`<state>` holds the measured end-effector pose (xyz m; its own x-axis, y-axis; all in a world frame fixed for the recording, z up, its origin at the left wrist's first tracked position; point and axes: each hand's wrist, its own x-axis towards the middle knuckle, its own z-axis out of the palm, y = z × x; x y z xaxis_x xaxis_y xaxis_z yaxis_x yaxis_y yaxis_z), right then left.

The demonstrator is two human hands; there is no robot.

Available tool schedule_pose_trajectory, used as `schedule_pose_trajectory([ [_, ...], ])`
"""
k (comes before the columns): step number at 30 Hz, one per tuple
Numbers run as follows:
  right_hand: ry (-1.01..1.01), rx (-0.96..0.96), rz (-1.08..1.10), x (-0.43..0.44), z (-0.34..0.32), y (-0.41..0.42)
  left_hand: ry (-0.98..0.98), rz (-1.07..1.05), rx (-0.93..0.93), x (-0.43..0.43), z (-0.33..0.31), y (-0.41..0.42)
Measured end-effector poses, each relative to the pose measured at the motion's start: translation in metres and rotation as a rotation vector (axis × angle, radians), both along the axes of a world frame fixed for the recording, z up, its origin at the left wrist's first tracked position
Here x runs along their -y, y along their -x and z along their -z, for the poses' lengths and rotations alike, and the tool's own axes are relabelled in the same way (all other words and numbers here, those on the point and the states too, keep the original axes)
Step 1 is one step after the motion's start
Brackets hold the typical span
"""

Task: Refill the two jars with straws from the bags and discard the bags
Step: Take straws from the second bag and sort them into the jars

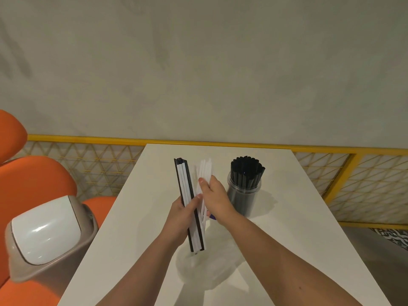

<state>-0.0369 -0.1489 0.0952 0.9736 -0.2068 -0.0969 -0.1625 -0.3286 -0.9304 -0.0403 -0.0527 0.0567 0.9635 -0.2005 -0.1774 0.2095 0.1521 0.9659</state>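
My left hand [184, 214] grips a bundle of black and white straws [186, 191], held nearly upright over the white table [136, 217]. My right hand [215, 197] holds a smaller bunch of white straws [204, 171] just to the right of that bundle. A clear jar [244, 196] packed with black straws [246, 171] stands to the right of my hands. A crumpled clear plastic bag [205, 266] lies on the table below my hands. Part of another clear jar seems to show behind the white straws, mostly hidden.
A beige bin with a white swing lid [47, 235] stands left of the table. Orange seats [33, 184] are behind it. A yellow-framed mesh barrier [331, 173] runs along the wall beyond the table's far edge.
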Motion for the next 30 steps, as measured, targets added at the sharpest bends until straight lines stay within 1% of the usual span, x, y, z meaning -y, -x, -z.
schedule_pose_trajectory([
  [6, -0.023, 0.052, 0.091, -0.004, 0.004, -0.002, -0.039, -0.085, 0.045, 0.005, -0.002, 0.001],
  [10, -0.038, 0.055, 0.081, -0.005, 0.005, -0.003, -0.039, -0.107, 0.046, 0.005, -0.004, 0.001],
  [13, -0.094, 0.074, 0.120, -0.004, 0.007, -0.005, -0.044, -0.120, 0.058, 0.004, -0.004, -0.001],
  [16, -0.206, 0.165, 0.177, 0.001, 0.003, -0.008, -0.011, -0.179, 0.035, 0.001, -0.005, -0.004],
  [20, -0.304, 0.298, 0.280, 0.022, -0.016, -0.023, 0.060, -0.239, -0.015, -0.011, -0.006, -0.010],
  [22, -0.337, 0.331, 0.293, 0.031, -0.028, -0.034, 0.089, -0.257, -0.032, -0.015, -0.006, -0.014],
  [27, -0.281, 0.365, 0.229, 0.035, -0.041, -0.060, 0.142, -0.264, -0.047, -0.017, -0.011, -0.020],
  [30, -0.275, 0.407, 0.244, 0.033, -0.044, -0.076, 0.159, -0.267, -0.038, -0.017, -0.016, -0.023],
])
